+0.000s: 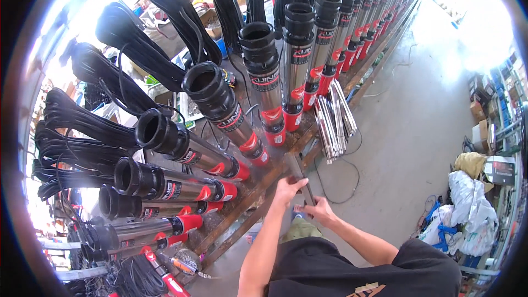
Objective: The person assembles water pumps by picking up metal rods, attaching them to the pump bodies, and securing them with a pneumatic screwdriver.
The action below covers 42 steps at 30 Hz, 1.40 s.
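Note:
A long, narrow grey metal strip point(300, 171) slants in front of my body, held by both hands. My left hand point(288, 190) is closed around its middle, thumb laid across it. Lower down, my right hand point(321, 212) grips the end nearest me. The strip's far end reaches the edge of the rusty bench point(269, 179); whether it touches cannot be made out. Beyond it, a bundle of shiny metal strips point(334, 124) hangs over the bench edge. Steel cylindrical pumps point(264, 85) with black open tops and red bases line the bench.
Black cable coils point(124, 41) lie behind the pumps. A screwdriver-like tool point(190, 267) with an orange handle rests at the lower left. A dark cable point(352, 187) loops over the grey floor point(396, 132). White plastic bags point(467, 209) and boxes point(499, 170) stand at right.

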Each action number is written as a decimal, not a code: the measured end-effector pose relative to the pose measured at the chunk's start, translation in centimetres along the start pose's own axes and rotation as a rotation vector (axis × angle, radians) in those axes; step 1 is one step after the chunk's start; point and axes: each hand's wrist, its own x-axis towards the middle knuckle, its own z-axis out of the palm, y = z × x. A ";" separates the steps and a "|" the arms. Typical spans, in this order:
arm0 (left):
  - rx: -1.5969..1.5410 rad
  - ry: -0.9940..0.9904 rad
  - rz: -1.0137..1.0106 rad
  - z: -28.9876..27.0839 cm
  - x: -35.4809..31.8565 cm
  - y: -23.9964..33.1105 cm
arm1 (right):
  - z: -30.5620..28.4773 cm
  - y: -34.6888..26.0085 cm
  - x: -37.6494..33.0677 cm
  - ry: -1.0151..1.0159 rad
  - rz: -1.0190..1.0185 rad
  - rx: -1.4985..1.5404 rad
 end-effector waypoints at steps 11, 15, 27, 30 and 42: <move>0.217 0.244 0.243 -7.1 -17.1 0.8 | -2.4 -5.3 13.8 0.853 0.117 -0.717; 0.247 0.709 0.270 -18.1 -27.5 -3.1 | -2.7 -2.4 15.7 0.773 0.094 -0.863; 0.618 1.108 0.060 -49.4 -41.6 -17.8 | 7.7 -1.6 8.0 0.914 -0.138 -1.086; 0.793 1.012 -0.095 -47.1 -37.7 -16.3 | 16.7 1.2 0.7 0.749 -0.528 -1.075; 0.051 0.633 0.088 -32.8 -26.0 -21.4 | 36.5 2.8 -5.9 0.065 -0.760 -1.536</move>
